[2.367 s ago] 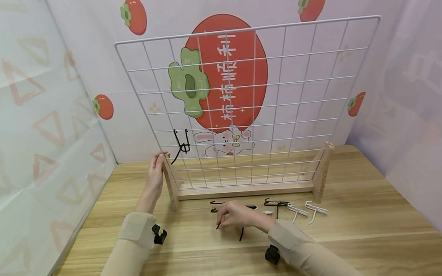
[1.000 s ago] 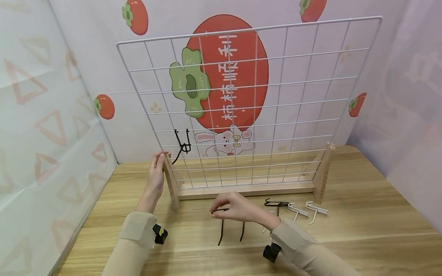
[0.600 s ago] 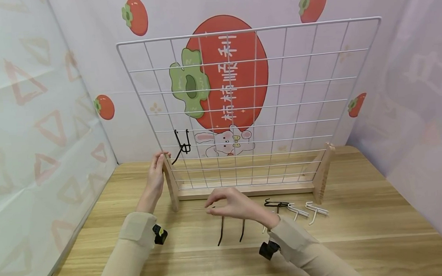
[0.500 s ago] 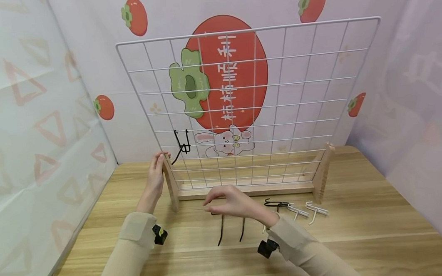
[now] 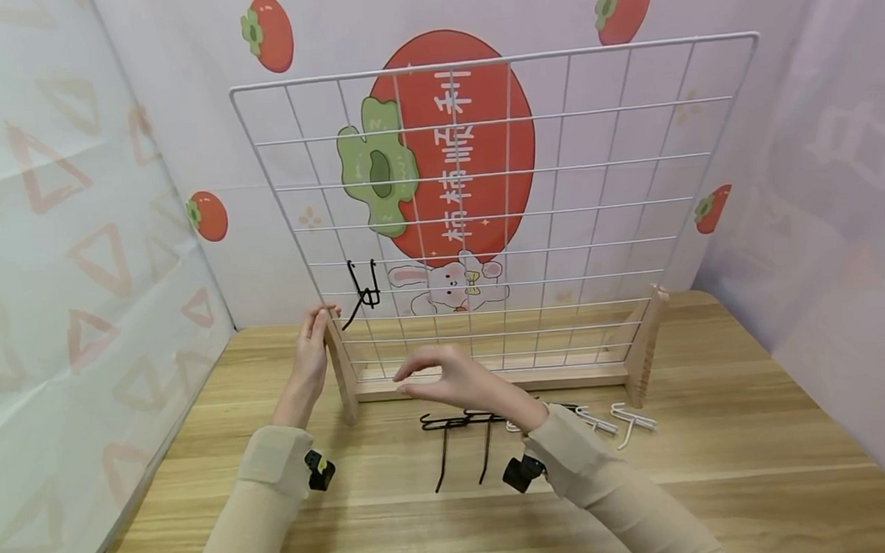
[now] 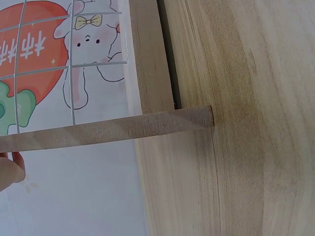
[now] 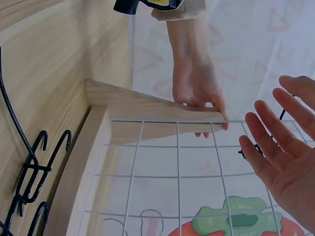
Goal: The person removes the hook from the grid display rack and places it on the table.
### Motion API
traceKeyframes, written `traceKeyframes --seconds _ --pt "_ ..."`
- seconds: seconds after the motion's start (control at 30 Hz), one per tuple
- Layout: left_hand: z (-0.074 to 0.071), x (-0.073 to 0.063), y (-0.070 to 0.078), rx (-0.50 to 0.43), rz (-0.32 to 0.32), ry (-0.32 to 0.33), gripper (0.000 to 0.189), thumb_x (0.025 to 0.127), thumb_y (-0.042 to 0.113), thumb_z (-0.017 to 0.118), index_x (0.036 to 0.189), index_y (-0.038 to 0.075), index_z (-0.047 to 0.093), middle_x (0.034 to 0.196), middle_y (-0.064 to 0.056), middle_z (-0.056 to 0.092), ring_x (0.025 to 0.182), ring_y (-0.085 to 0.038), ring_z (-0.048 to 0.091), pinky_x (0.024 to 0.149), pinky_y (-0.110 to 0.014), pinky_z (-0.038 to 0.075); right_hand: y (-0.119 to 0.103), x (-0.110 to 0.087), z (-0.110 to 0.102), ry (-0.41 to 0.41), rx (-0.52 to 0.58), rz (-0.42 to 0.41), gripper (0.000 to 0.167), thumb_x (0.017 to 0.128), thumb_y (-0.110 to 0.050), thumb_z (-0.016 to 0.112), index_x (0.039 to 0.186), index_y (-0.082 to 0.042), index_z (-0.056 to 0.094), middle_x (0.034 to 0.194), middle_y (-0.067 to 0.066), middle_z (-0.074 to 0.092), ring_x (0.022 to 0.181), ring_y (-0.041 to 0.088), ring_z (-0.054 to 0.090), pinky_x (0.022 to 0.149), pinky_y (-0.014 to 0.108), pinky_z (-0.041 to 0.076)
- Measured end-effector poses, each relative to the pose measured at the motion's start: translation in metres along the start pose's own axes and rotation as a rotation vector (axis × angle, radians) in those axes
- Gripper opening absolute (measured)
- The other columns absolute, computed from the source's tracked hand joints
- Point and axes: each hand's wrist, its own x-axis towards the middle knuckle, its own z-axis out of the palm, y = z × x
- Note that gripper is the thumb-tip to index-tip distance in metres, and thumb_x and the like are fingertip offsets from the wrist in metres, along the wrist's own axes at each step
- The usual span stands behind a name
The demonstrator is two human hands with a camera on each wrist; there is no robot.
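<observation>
A white wire grid panel (image 5: 491, 62) stands upright in a wooden stand (image 5: 568, 382). My left hand (image 5: 311, 350) grips the left wooden upright (image 6: 98, 133) of that stand, fingertips behind it. One black double-pronged hook (image 5: 369, 298) hangs on the lower left of the grid. My right hand (image 5: 455, 380) is held in front of the stand's base, thumb and fingers apart with nothing between them. Below it, two black hooks (image 5: 443, 456) lie side by side on the table. In the right wrist view, the right hand's palm (image 7: 290, 172) and spread fingers show.
Right of the black hooks lie white hooks (image 5: 634, 421) near the stand's right foot, with another black hook partly hidden behind my right wrist. The wooden table (image 5: 396, 529) runs to a patterned backdrop (image 5: 578, 278) close behind the grid.
My right hand pinched a black hook at the table, set it down beside the other one and let go. It has since risen forward and slightly left. The left hand stays on the upright.
</observation>
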Motion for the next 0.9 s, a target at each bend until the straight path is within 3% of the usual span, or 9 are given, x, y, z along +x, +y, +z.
traceKeyframes --seconds 0.23,0.37,0.5,0.73,0.9 --pt "0.001 0.000 0.000 -0.009 0.017 0.009 0.013 0.096 0.029 0.035 0.098 0.026 0.048 0.099 0.009 0.051 0.102 -0.011 0.040 0.087 -0.023 0.028 -0.004 0.013 -0.002 0.094 -0.021 -0.117 0.015 0.079 -0.007 0.065 0.093 -0.002 0.064 0.091 0.007 0.064 0.090 0.014 0.058 0.083 0.022 0.043" --pt "0.000 0.001 0.000 -0.008 0.022 0.012 0.014 0.096 0.029 0.035 0.099 0.024 0.047 0.101 0.006 0.049 0.103 -0.011 0.041 0.088 -0.023 0.028 -0.006 0.021 -0.002 0.144 -0.024 -0.153 0.016 0.078 -0.005 0.066 0.093 0.000 0.064 0.091 0.009 0.065 0.091 0.016 0.059 0.083 0.021 0.043" --pt "-0.001 0.001 0.000 0.008 0.015 0.015 0.015 0.096 0.030 0.034 0.099 0.024 0.047 0.103 0.005 0.049 0.103 -0.011 0.042 0.089 -0.024 0.028 -0.008 0.029 -0.002 0.186 -0.033 -0.154 0.017 0.078 -0.004 0.066 0.094 0.000 0.064 0.095 0.010 0.064 0.094 0.017 0.058 0.085 0.021 0.042" --pt "-0.001 0.001 -0.001 0.021 0.010 0.004 0.015 0.096 0.032 0.033 0.100 0.026 0.046 0.115 -0.012 0.043 0.102 -0.011 0.041 0.089 -0.026 0.027 -0.009 0.037 -0.002 0.226 -0.018 -0.109 0.020 0.079 -0.006 0.065 0.099 -0.001 0.062 0.102 0.009 0.061 0.101 0.017 0.054 0.088 0.022 0.040" --pt "0.000 0.001 -0.002 0.016 0.015 0.011 0.017 0.096 0.032 0.034 0.102 0.022 0.047 0.106 0.000 0.048 0.107 -0.020 0.040 0.088 -0.025 0.028 -0.009 0.044 -0.001 0.258 -0.039 -0.118 0.023 0.079 -0.006 0.065 0.101 0.000 0.062 0.104 0.009 0.061 0.102 0.017 0.053 0.089 0.021 0.039"
